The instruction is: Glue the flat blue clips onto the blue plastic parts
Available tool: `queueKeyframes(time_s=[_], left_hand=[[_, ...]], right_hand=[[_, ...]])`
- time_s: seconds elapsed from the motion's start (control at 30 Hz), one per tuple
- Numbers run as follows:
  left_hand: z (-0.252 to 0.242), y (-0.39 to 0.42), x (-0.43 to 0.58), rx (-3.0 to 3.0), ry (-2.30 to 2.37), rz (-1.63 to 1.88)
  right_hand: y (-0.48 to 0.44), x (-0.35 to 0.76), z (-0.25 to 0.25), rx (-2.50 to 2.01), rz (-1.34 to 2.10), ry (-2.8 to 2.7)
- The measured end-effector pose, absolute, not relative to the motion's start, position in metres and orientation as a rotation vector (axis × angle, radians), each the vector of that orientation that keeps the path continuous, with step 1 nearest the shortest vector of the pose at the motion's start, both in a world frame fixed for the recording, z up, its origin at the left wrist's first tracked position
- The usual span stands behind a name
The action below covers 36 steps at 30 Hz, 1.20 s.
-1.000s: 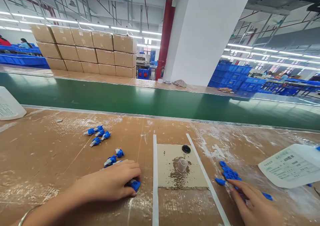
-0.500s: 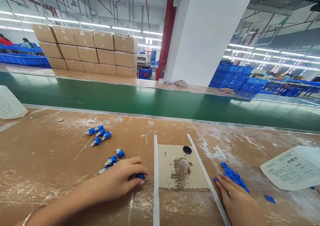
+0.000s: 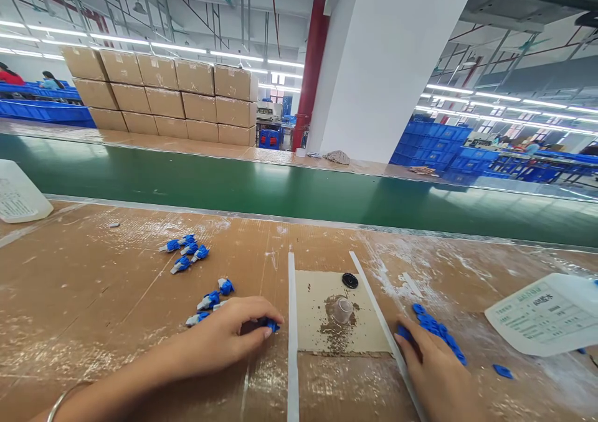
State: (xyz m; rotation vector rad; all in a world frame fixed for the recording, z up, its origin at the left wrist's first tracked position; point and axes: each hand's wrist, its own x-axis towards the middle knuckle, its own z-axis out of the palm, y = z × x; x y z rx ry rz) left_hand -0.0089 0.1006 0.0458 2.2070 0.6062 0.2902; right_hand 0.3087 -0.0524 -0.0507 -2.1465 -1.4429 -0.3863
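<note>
My left hand (image 3: 236, 332) is closed around a small blue part (image 3: 273, 326), which peeks out between thumb and fingertips. Beside that hand lie several blue-and-grey parts (image 3: 208, 300), with a second loose group (image 3: 187, 248) farther off. My right hand (image 3: 432, 366) pinches a small flat blue piece (image 3: 404, 333) at the right tape strip. Just behind its fingers is a heap of similar blue pieces (image 3: 436, 328). Between my hands a beige board (image 3: 313, 335) carries a small clear cup (image 3: 342, 310) among brown crumbs and a black round cap (image 3: 350, 281).
White tape strips (image 3: 292, 347) flank the board. Translucent plastic jugs stand at the right (image 3: 546, 313) and far left (image 3: 18, 192). One blue piece (image 3: 503, 371) lies apart. A green conveyor belt (image 3: 224, 182) crosses behind the table, with stacked cartons (image 3: 163, 95) beyond.
My right hand has slid a little left, away from the heap, with a blue piece in its fingers. My left hand has shifted slightly right, still holding its blue part.
</note>
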Motion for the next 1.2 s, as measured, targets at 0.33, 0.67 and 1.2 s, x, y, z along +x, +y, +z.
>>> queueKeyframes(time_s=[0.33,0.67,1.2], left_hand=[[0.036,0.104,-0.007,2.001,0.682,0.390],[0.033,0.104,-0.003,1.560,0.716,0.426],[0.023,0.105,-0.001,1.273,0.556,0.429]], right_hand=[[-0.009,0.266,-0.009,-1.651,-0.158,-1.707],[-0.008,0.258,-0.023,-1.671,0.069,-1.627],[-0.012,0.221,0.004,-1.465,0.796,-1.007]])
